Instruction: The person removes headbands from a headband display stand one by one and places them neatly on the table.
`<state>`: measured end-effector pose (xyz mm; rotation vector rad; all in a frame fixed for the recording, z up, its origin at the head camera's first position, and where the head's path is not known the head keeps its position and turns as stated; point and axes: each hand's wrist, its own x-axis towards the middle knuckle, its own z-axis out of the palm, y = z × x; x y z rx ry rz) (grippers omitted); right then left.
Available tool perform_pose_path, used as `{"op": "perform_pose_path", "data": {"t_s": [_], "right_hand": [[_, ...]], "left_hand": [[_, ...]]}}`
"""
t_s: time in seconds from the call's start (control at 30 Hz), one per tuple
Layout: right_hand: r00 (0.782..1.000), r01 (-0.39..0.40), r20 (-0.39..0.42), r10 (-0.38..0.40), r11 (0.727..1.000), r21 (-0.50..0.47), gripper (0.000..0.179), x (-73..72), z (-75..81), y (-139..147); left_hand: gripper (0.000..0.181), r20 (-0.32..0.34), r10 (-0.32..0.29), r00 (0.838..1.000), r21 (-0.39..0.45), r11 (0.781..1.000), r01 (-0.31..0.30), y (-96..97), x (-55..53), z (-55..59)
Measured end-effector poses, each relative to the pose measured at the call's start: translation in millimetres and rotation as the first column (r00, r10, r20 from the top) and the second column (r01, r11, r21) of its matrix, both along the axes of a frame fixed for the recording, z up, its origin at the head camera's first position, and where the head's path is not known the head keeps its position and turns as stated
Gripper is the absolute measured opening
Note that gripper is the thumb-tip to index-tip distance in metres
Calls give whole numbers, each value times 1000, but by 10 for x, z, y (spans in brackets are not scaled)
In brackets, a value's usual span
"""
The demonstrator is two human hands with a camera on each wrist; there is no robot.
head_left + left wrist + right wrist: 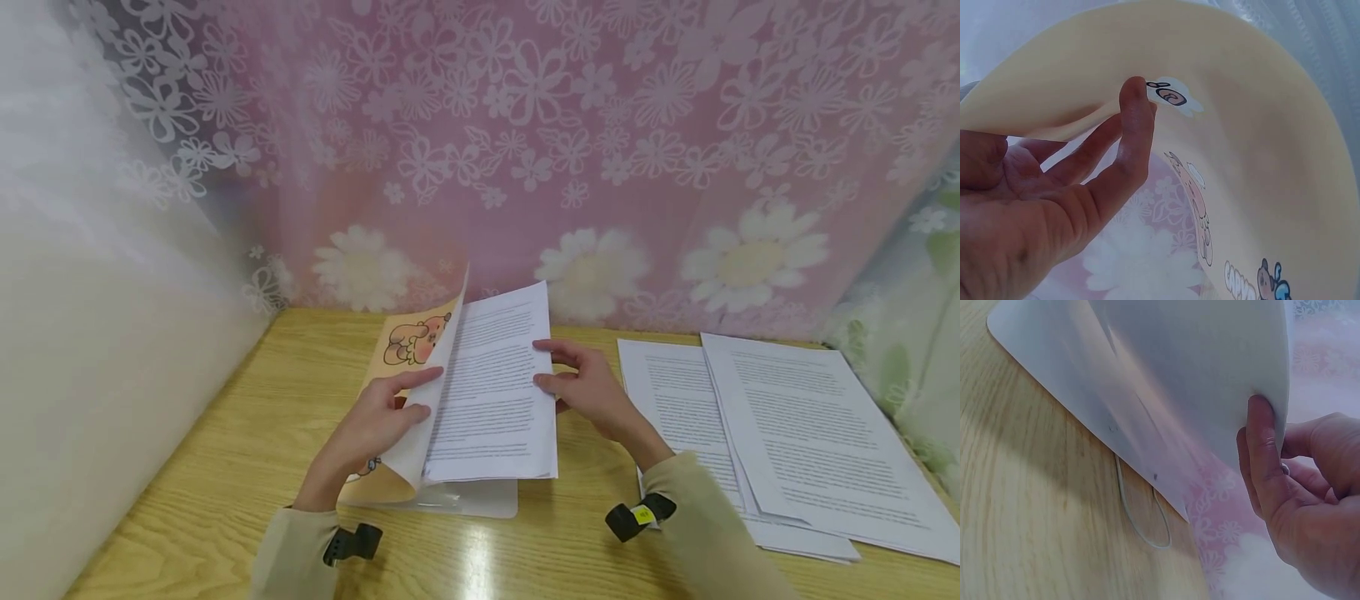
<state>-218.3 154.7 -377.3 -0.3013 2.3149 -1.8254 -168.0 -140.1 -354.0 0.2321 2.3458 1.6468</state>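
A peach folder (381,354) with cartoon animals on its cover lies on the table, its front cover lifted and bent to the left. My left hand (380,417) holds the cover's free edge, with index finger and thumb on its white inner side. In the left wrist view the cover (1254,119) arches over the left hand (1079,194). Printed sheets (491,392) stand tilted up against the cover. Their right edge is pinched by my right hand (588,387). From the right wrist view, the right hand (1310,487) grips the sheets' edge (1272,356), fingers on the back.
Two overlapping piles of printed paper, a nearer left one (675,400) and a right one (817,433), lie on the wooden table (225,467) at the right. A thin elastic loop (1125,506) hangs from the folder's edge. Flowered pink curtain (510,167) stands behind the table.
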Motion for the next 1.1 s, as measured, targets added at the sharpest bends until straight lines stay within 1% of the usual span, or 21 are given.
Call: {"op": "perform_pose_path", "data": {"t_s": [0.23, 0.37, 0.53, 0.7, 0.8, 0.87, 1.1], "right_hand": [[1000, -11, -11, 11, 1000, 5, 52, -7, -17, -69], [1000, -10, -13, 11, 1000, 10, 51, -24, -8, -123], [1000, -7, 4, 7, 1000, 9, 51, -51, -13, -194], [1000, -6, 18, 6, 1000, 13, 50, -67, -18, -257], [1000, -3, 16, 3, 1000, 19, 49, -81, -33, -289], [1000, -6, 12, 5, 1000, 14, 49, -91, -47, -310], [1000, -13, 11, 13, 1000, -5, 49, -108, -72, -382]], "left_hand": [[48, -7, 11, 1000, -12, 1000, -11, 2, 15, 13], [48, -25, 18, 1000, -28, 999, -19, -3, 13, 8], [48, -47, 16, 999, -39, 999, -18, -8, -2, -2], [48, -35, 28, 999, -25, 999, -28, -7, -13, -16], [48, -22, 32, 999, -15, 999, -33, -7, -18, -22], [48, -26, 34, 999, -15, 999, -34, -7, -21, -23], [49, -23, 10, 1000, 0, 1000, -10, -15, -17, -9]]}}
